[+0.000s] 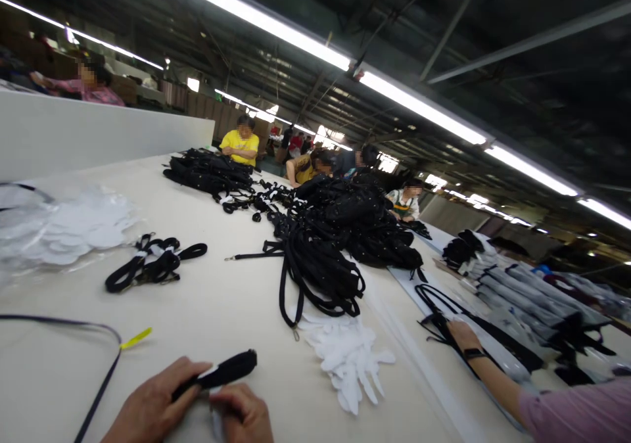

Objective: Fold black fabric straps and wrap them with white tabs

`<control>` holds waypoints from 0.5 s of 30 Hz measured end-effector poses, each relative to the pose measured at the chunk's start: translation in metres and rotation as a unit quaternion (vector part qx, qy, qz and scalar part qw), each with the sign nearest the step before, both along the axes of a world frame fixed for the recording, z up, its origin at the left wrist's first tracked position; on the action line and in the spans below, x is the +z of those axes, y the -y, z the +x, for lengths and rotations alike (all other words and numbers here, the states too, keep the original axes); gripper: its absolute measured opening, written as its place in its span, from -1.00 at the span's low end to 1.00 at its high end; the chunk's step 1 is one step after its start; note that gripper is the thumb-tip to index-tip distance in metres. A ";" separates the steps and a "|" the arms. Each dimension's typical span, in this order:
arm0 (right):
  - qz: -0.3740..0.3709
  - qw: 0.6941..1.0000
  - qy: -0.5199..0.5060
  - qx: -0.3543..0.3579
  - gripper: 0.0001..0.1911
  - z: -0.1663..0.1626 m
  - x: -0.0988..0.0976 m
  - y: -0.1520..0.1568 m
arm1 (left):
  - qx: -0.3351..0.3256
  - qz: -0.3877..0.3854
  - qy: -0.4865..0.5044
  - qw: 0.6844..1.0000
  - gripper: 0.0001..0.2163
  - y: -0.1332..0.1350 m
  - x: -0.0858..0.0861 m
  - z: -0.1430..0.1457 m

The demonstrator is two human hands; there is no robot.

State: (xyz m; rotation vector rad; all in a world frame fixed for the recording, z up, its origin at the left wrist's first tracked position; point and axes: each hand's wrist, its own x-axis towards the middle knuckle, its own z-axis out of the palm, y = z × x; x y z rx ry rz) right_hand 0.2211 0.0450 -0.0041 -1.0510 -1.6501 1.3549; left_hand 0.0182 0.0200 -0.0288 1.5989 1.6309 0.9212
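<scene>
My left hand (150, 407) is closed round a folded black strap bundle (227, 369) that sticks out to the right over the pale table (231, 298). My right hand (244, 413) sits just below it, its fingers pinched at a white band wrapped round the bundle. Both hands are low in the view, at the table's near edge. A thin black strap with a yellow tag (134, 338) curves across the table to the left of my left hand.
A tied strap bundle (152, 265) lies to the left, large heaps of black straps (325, 246) in the middle, white paper pieces (348, 357) nearby, and clear bags (59, 226) far left. A co-worker's arm (486, 364) reaches in from the right. Several people work at the far end.
</scene>
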 end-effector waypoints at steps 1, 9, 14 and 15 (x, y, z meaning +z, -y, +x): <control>0.009 1.000 0.007 0.000 -0.61 0.000 0.004 0.003 | 0.007 0.010 -0.018 1.000 -0.74 0.002 0.004 0.002; 0.041 0.997 0.039 0.060 -0.46 0.001 0.024 0.010 | 0.029 0.065 -0.072 0.995 -0.69 0.010 0.016 0.004; 0.050 0.996 0.042 0.062 -0.55 -0.003 0.023 0.011 | 0.021 0.057 -0.046 0.997 -0.71 0.010 0.014 0.000; 0.051 0.996 0.042 0.054 -0.61 -0.004 0.023 0.012 | 0.020 0.053 -0.041 0.998 -0.71 0.010 0.014 0.000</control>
